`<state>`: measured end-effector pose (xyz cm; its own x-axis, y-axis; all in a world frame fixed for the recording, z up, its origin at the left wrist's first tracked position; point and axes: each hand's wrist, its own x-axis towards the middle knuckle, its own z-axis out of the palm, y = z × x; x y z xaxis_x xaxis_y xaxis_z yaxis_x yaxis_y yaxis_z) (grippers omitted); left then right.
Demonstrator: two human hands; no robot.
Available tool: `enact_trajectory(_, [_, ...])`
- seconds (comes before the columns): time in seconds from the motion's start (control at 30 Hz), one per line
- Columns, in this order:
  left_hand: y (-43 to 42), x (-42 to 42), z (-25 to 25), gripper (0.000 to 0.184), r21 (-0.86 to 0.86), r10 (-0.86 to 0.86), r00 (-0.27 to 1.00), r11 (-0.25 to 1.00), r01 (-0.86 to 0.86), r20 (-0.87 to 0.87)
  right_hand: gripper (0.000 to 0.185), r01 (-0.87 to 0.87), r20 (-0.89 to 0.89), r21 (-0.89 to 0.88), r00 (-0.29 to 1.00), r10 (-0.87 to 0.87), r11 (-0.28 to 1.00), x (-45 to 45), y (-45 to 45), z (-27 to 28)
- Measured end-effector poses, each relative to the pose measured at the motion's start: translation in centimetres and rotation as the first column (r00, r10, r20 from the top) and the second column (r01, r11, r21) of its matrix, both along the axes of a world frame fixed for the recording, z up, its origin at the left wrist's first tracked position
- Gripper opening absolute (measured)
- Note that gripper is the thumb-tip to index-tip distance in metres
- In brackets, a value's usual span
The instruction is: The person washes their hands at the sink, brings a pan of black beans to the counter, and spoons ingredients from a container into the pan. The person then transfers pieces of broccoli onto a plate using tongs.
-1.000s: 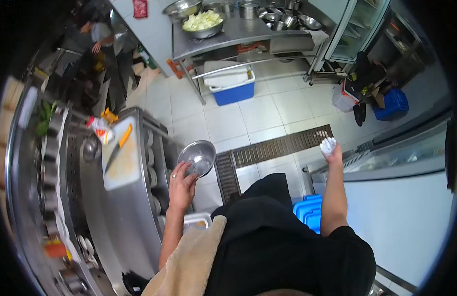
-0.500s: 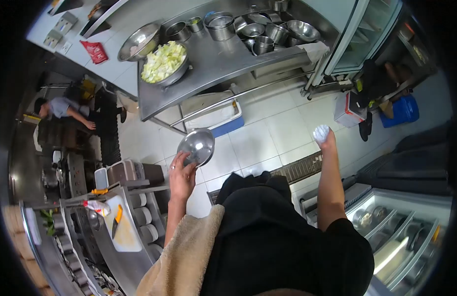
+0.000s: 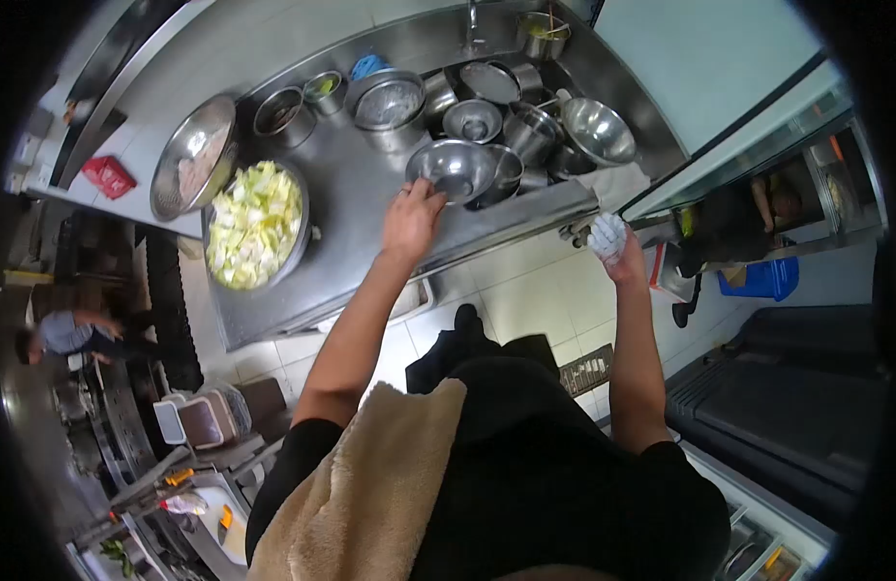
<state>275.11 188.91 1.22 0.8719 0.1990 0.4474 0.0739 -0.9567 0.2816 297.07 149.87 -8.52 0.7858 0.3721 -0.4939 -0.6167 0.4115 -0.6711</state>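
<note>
My left hand (image 3: 413,225) grips the near rim of a shiny steel bowl (image 3: 472,167), which is tilted at the front of the sink. Right behind it are steel pots and bowls, among them a small steel bowl (image 3: 473,122) and a wide steel bowl (image 3: 599,131). My right hand (image 3: 626,265) is closed on a crumpled white bundle (image 3: 607,236); its material is unclear. That hand is off the counter's right front corner, below a pale cloth (image 3: 614,184) draped on the sink edge.
A large bowl of chopped cabbage (image 3: 256,225) stands on the steel counter (image 3: 356,218), beside a colander (image 3: 191,160) with pale contents. A person (image 3: 65,331) is at the far left. At right are another person (image 3: 719,232), a blue tub (image 3: 760,279) and a black lidded bin (image 3: 767,387).
I have stepped forward to the counter. My left hand has carried the steel bowl from above the floor to the sink's front edge. My right hand still holds the white bundle.
</note>
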Motion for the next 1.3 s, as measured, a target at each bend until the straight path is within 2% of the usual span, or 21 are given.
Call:
enact_trajectory(0.17, [4.5,14.6,-3.5,0.013,0.075,-0.003,0.991,0.997,0.013,-0.136,0.046,-0.092,0.125,0.085,0.989,0.081,0.992,10.3,6.9,3.0])
enact_trajectory(0.27, [6.4,20.5,-5.5,0.012,0.087,0.026,0.977,0.996,-0.007,-0.213,0.043,-0.404,0.412,0.238,0.866,0.284,0.883,18.4,12.4,2.7])
enact_trajectory(0.3, [6.6,21.9,-6.1,0.013,0.098,0.042,0.971,0.995,-0.019,-0.234,0.042,-0.429,0.454,0.171,0.833,0.315,0.887,20.4,14.8,3.5])
enact_trajectory(0.33, [6.8,22.7,-6.8,0.013,0.112,0.063,0.964,0.993,-0.035,-0.26,0.043,-0.3,0.176,0.242,0.949,0.263,0.923,23.4,17.7,3.8])
enact_trajectory(0.37, [7.0,23.5,-7.5,0.015,0.117,0.075,0.955,0.992,-0.043,-0.288,0.044,-0.341,0.214,0.206,0.93,0.298,0.917,26.2,20.4,3.4])
enact_trajectory(0.4, [6.3,24.3,-6.4,0.017,0.102,0.17,0.904,0.985,-0.141,-0.392,0.045,-0.378,0.252,0.174,0.91,0.33,0.909,28.8,23.3,2.9])
enact_trajectory(0.47, [6.8,24.5,-9.3,0.019,0.101,0.1,0.904,0.993,-0.064,-0.416,0.049,-0.334,0.135,0.108,0.938,0.319,0.936,32.4,29.4,3.9])
enact_trajectory(0.5, [6.7,24.6,-9.7,0.02,0.07,0.079,0.894,0.996,-0.054,-0.441,0.05,-0.386,0.125,0.164,0.921,0.369,0.908,35.4,32.2,1.7])
enact_trajectory(0.57, [6.4,24.9,-9.5,0.029,0.004,0.062,0.85,0.997,-0.071,-0.523,0.05,-0.37,0.06,0.165,0.929,0.365,0.914,38.7,37.5,1.2])
enact_trajectory(0.67, [5.7,25.2,-6.4,0.04,-0.103,0.066,0.873,0.986,-0.132,-0.484,0.05,-0.334,0.0,0.133,0.941,0.337,0.933,41.9,44.8,-0.4])
enact_trajectory(0.7, [5.7,25.7,-5.7,0.048,-0.157,0.081,0.865,0.971,-0.18,-0.495,0.05,-0.324,-0.019,0.141,0.944,0.33,0.935,42.8,46.6,-1.0])
enact_trajectory(0.8, [6.2,27.8,-3.6,0.05,-0.251,0.083,0.949,0.954,-0.163,-0.303,0.061,-0.273,-0.084,0.173,0.953,0.29,0.946,44.6,50.6,-4.7])
enact_trajectory(0.9, [7.7,30.5,-2.8,0.051,-0.404,0.09,0.978,0.901,-0.161,-0.187,0.076,-0.239,-0.162,0.196,0.949,0.272,0.951,45.0,51.9,-7.6])
enact_trajectory(0.93, [8.4,31.8,-2.8,0.051,-0.459,0.094,0.986,0.876,-0.148,-0.139,0.072,-0.205,-0.201,0.163,0.951,0.236,0.965,45.5,52.4,-8.1])
enact_trajectory(0.97, [9.1,33.0,-3.2,0.042,-0.587,0.101,0.991,0.799,-0.134,-0.089,0.069,-0.175,-0.237,0.123,0.951,0.2,0.977,44.8,52.3,-7.0])
enact_trajectory(1.0, [9.7,34.2,-4.2,0.041,-0.709,0.137,0.985,0.684,-0.169,-0.102,0.066,-0.151,-0.279,0.076,0.946,0.167,0.986,43.9,52.1,-7.0])
enact_trajectory(1.03, [10.7,35.9,-5.2,0.04,-0.811,0.175,0.977,0.549,-0.201,-0.123,0.061,-0.167,-0.186,0.007,0.968,0.165,0.986,43.0,52.0,-6.9])
enact_trajectory(1.13, [13.1,41.8,-8.6,0.038,-0.978,0.372,0.916,0.081,-0.193,-0.15,0.05,-0.292,-0.064,0.024,0.954,0.293,0.956,40.2,52.2,-8.3])
enact_trajectory(1.17, [13.9,43.5,-9.6,0.038,-0.986,0.447,0.879,-0.076,-0.147,-0.166,0.042,-0.294,-0.104,0.22,0.941,0.322,0.93,38.1,52.4,-6.5])
enact_trajectory(1.27, [15.7,46.8,-11.2,0.043,-0.968,0.406,0.911,-0.248,0.037,-0.069,0.027,-0.282,-0.155,0.457,0.909,0.388,0.843,34.5,53.4,-6.4])
enact_trajectory(1.3, [16.1,47.8,-11.7,0.047,-0.899,0.441,0.893,-0.353,0.26,0.085,0.026,-0.267,-0.117,0.477,0.925,0.361,0.837,34.0,54.2,-6.3])
